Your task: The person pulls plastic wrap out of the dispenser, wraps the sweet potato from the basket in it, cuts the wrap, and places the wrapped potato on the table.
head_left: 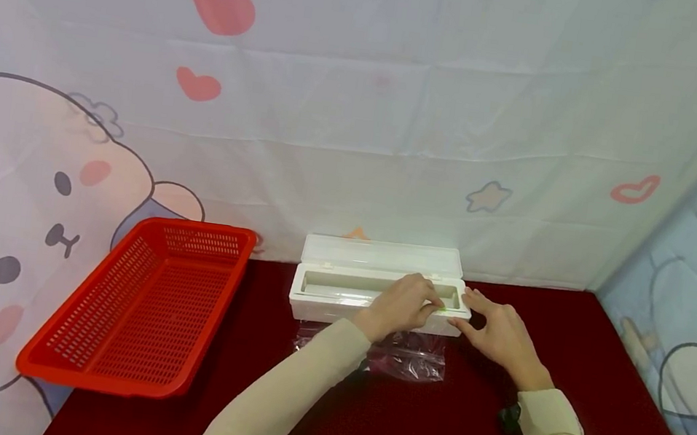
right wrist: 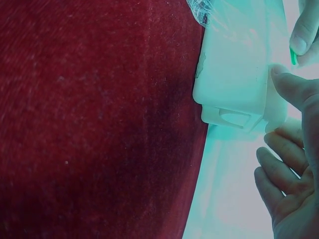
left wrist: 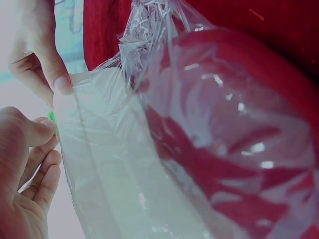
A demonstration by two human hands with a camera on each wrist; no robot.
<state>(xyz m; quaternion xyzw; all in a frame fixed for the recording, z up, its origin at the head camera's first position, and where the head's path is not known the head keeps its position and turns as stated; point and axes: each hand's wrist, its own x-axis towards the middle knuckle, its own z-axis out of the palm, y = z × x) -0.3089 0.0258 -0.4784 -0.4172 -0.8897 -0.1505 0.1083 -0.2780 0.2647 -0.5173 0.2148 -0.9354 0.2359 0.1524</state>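
A long white box [head_left: 320,307], which looks like a cling film dispenser, stands by the back wall with its lid [head_left: 383,256] raised. My left hand [head_left: 402,304] reaches over its right part and pinches a small green tab [left wrist: 52,117] at the box's upper edge. The right hand [head_left: 500,334] grips the box's right end, thumb at the front edge and index finger farther back. Clear plastic film [head_left: 409,358] hangs from the front of the box and lies crumpled on the table. In the left wrist view it bulges out beside the box.
On the left sits a red slatted plastic basket [head_left: 194,385]. Dark red cloth [head_left: 413,432] covers the table. A printed curtain [head_left: 364,102] with hearts and cartoon figures hangs close behind the box and along the right side.
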